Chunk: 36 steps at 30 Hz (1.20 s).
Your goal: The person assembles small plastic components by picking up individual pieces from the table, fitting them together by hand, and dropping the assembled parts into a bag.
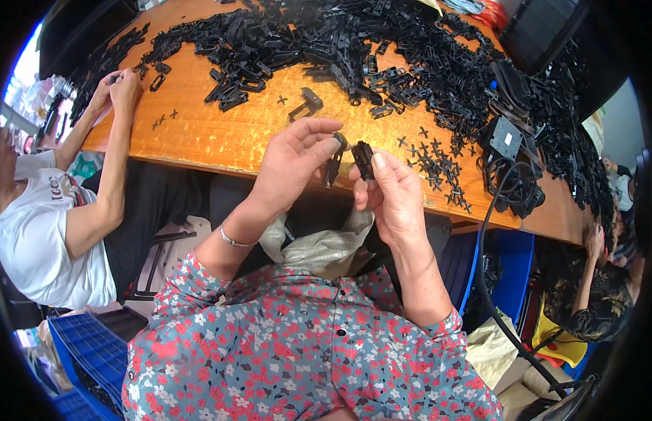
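Observation:
Both of my hands are raised just over the near edge of the wooden table. In my left hand (294, 161) a slim black plastic part (333, 165) is pinched between thumb and fingers, pointing downward. My right hand (394, 189) grips a second black plastic part (363, 160), a ribbed, blocky piece held upright. A small gap shows between the two parts. Beyond my left hand, a loose black L-shaped part (306, 103) lies on the table. Small black cross-shaped pieces (438, 165) are scattered to the right of my right hand.
A large heap of black plastic parts (291, 42) covers the table's far side. A black device with a cable (505, 137) stands at the right. Blue crates (508, 266) are below. One person (59, 231) works at left, another (603, 288) at right.

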Tool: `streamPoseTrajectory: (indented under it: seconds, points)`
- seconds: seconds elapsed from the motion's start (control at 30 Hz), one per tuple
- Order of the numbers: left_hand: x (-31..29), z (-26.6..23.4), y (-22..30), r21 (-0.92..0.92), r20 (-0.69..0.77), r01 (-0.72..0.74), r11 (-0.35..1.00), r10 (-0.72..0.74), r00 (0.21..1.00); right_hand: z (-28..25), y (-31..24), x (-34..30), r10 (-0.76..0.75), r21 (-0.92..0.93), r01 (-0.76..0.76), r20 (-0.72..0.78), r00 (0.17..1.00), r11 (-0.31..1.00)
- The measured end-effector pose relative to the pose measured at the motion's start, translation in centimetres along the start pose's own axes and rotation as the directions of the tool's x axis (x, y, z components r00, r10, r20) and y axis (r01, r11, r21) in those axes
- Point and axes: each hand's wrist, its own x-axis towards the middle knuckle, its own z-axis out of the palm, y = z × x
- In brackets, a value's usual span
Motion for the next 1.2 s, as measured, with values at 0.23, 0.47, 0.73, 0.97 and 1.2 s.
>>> streamPoseTrajectory:
  seconds: [0.23, 0.47, 0.73, 0.97, 1.2]
  points:
    - [-0.8, -0.2, 0.0, -0.141, 0.050, -0.002, 0.990, 0.010, 0.999, 1.5, 0.4, 0.1, -0.271, -0.450, 0.210, -0.077, 0.959, 0.868]
    - [-1.2, -0.6, -0.3, -0.205, 0.052, -0.003, 0.979, 0.014, 0.999, 1.9, 0.9, -0.2, -0.229, -0.524, 0.175, -0.040, 0.973, 0.834]
    - [-1.3, -0.2, -0.4, -0.151, 0.030, 0.102, 0.983, -0.098, 0.995, 2.2, 1.4, -0.1, -0.365, -0.662, 0.288, 0.025, 0.931, 0.691]
    - [-1.6, -0.5, -0.5, -0.095, 0.096, 0.064, 0.993, -0.055, 0.994, 1.2, 2.1, 0.4, -0.404, -0.784, 0.277, 0.036, 0.914, 0.556]
    - [-3.0, 1.5, -0.1, -0.088, 0.004, -0.050, 0.995, 0.051, 0.999, 1.1, 2.0, 0.7, -0.484, -0.876, 0.343, 0.151, 0.862, 0.338]
